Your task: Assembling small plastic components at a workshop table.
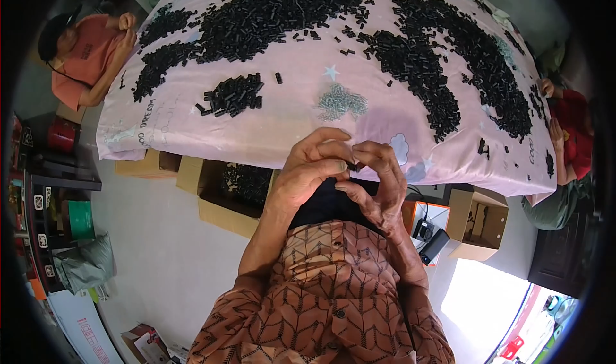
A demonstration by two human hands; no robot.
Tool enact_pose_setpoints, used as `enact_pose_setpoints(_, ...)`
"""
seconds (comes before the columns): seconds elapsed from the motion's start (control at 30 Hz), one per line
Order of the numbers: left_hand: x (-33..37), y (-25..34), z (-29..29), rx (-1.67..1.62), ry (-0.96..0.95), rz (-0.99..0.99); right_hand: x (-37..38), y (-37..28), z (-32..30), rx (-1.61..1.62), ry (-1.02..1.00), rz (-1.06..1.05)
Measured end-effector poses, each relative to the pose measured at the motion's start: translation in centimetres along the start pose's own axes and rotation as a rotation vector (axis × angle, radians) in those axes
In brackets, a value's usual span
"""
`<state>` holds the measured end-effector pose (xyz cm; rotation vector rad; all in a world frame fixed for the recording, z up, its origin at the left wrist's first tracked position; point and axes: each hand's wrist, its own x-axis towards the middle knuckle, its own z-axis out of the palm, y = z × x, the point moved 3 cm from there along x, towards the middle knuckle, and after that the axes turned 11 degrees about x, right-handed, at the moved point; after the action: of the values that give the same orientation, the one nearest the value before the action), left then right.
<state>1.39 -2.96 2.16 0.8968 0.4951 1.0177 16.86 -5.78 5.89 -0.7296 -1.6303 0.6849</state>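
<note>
In front of my chest, just off the near edge of the cloth-covered table, my two hands meet at the fingertips. My left hand [312, 166] is closed, its thumb and fingers pinching a small black cylindrical piece [352, 167]. From the other side the bent fingers of my right hand [383, 176] press at the same piece, its thumb lower down. Fingers cover most of the piece, so its details are hidden. Beyond my hands lies a small heap of thin, shiny, silvery-green parts [342, 102]. A small pile of black cylindrical pieces [234, 95] sits to its left.
Large black heaps [276, 17] [417, 65] spread over the pink cloth [289, 117]. Below the table edge stand an open carton of dark pieces [234, 203] and another carton [478, 226]. One person [90, 59] sits at left, another [571, 133] at right.
</note>
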Motion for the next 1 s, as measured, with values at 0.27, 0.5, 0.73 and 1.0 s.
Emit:
enact_pose_setpoints(0.27, -0.9, 2.4, 2.0, 0.374, 0.195, 0.163, -0.9, 1.3, -0.5, 0.314, 0.108, 0.080)
enact_pose_setpoints(0.5, -0.9, 1.8, 1.5, 0.378, 0.192, 0.187, -1.2, 1.0, -0.3, 0.533, 0.151, 0.305)
enact_pose_setpoints(0.73, -0.9, 1.5, 1.6, 0.374, 0.115, 0.251, -1.7, 1.7, 0.1, 0.714, 0.207, 0.414)
enact_pose_setpoints(1.0, -0.7, 1.6, 1.4, 0.389, 0.068, 0.315, -1.5, 1.2, 0.1, 0.740, 0.206, 0.373)
